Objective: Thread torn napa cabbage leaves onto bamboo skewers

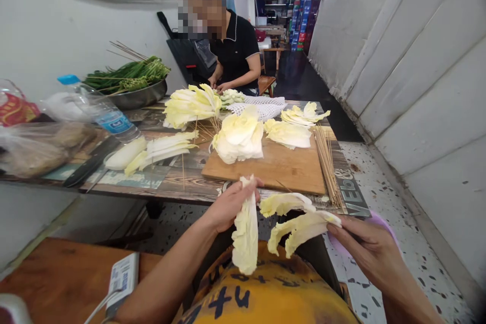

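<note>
Just in front of the table edge, my left hand [232, 203] pinches a pale yellow cabbage leaf [246, 235] that hangs down over my lap. My right hand [366, 243] grips the white ends of cabbage leaf strips [299, 230], whose frilly yellow ends point left. Beyond my hands lies a wooden cutting board [281, 164]. A heap of cabbage leaves [240, 136] sits on its left part, with flatter leaves [287, 133] behind to the right. Bamboo skewers [327, 164] lie in a bundle along the board's right side. Whether a skewer is in either hand I cannot make out.
Across the table sits a person in a black shirt [237, 35]. At left are a metal bowl of skewered greens [136, 93], a water bottle [114, 119], a knife [89, 162] and a plastic bag [41, 149]. A power bank [123, 278] rests on the wooden seat below.
</note>
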Demonstrator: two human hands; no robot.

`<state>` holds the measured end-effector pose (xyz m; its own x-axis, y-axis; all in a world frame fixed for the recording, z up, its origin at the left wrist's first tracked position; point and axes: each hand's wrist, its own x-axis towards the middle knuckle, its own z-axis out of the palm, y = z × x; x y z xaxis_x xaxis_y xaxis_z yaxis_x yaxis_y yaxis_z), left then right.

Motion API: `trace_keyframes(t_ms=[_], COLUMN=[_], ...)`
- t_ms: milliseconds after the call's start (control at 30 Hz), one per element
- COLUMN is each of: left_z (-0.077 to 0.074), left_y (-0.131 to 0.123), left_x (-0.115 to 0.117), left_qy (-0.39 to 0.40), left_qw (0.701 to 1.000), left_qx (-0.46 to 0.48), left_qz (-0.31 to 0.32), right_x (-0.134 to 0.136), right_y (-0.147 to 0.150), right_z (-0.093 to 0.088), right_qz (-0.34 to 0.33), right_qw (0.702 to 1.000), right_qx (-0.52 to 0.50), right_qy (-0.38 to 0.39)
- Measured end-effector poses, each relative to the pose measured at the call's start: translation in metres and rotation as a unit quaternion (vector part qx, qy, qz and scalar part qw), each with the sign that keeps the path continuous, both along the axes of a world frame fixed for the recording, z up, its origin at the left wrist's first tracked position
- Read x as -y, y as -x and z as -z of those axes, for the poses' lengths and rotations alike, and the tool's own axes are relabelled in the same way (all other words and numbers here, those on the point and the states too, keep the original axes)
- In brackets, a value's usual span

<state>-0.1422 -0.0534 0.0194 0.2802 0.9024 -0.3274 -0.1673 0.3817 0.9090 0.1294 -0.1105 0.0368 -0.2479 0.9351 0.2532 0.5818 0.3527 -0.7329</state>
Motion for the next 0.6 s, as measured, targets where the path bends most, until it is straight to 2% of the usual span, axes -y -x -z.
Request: trace_keyframes(t_ms=[100, 233, 300, 367, 400, 433, 500, 567, 600], left_z=[-0.003, -0.007, -0.011, -0.014, -0.015, -0.016, -0.016, -0.014, -0.013], left_y=[0.000, 0.003, 0.004, 0.004, 0.005, 0.005, 0.008, 0.011, 0.013], left_x=[0.003, 0.007, 0.011, 0.017, 0.020, 0.022, 0.025, 0.026, 0.026], left_qy=[-0.019, -0.071, -0.128, -0.232, -0.303, -0.380, -0.518, -0.601, -0.625], left_qw=[1.000, 0.997, 0.989, 0.959, 0.929, 0.887, 0.779, 0.681, 0.646], left_qx=[-0.008, -0.019, -0.055, -0.127, -0.172, -0.220, -0.310, -0.377, -0.399], left_qz=[-0.002, -0.030, -0.054, -0.097, -0.121, -0.143, -0.171, -0.181, -0.182], right_x=[-0.002, -0.002, -0.002, -0.001, 0.000, 0.000, 0.001, 0.003, 0.004], right_y=[0.003, 0.003, 0.002, -0.001, -0.003, -0.006, -0.011, -0.017, -0.019], right_z=[-0.001, 0.001, 0.002, 0.004, 0.004, 0.004, 0.003, 0.001, 0.000], right_qz=[-0.015, -0.002, -0.008, -0.023, -0.031, -0.039, -0.055, -0.060, -0.057], right_qw=[1.000, 1.000, 1.000, 0.999, 0.999, 0.997, 0.991, 0.981, 0.974], right_qx=[0.005, 0.005, 0.010, 0.015, 0.020, 0.029, 0.057, 0.102, 0.128], right_qy=[0.012, 0.009, 0.003, -0.017, -0.036, -0.060, -0.111, -0.156, -0.176])
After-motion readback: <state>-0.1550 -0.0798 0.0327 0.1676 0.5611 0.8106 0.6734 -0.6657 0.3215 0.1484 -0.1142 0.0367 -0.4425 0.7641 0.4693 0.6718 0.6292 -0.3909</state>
